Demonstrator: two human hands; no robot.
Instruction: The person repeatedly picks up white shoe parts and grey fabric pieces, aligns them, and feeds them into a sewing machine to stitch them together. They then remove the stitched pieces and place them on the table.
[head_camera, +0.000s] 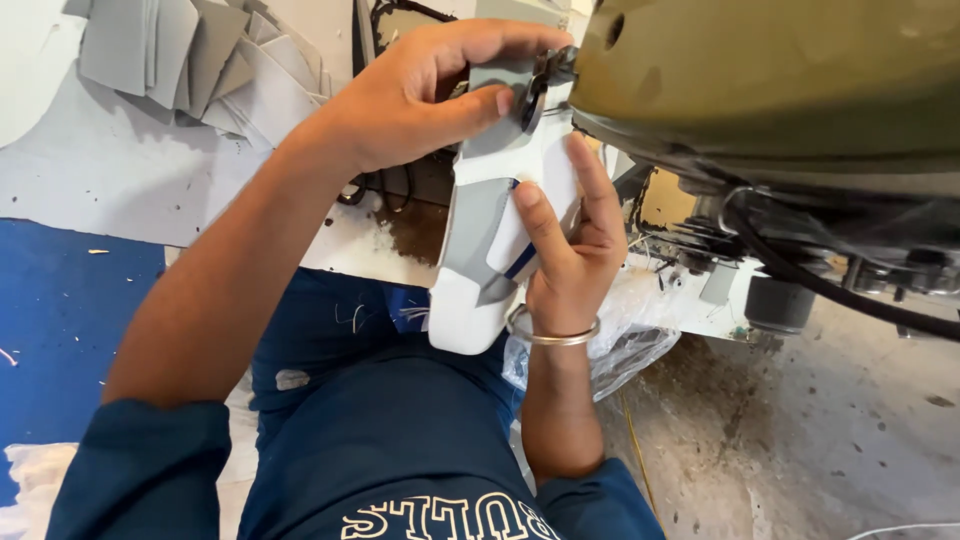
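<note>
A white and grey shoe upper piece (480, 270) with a blue stripe is held up at the needle area of an olive-green sewing machine (780, 80). My left hand (420, 95) pinches its top edge right by the machine's small wheel (535, 90). My right hand (570, 240), with a metal bangle on the wrist, presses its fingers flat against the piece from the right side.
A stack of grey cut pieces (190, 60) lies at the upper left on a white sheet (90, 180). A clear plastic bag (625, 340) hangs under the machine table. A black cable (830, 290) runs below the machine. Blue surface (60, 320) at left.
</note>
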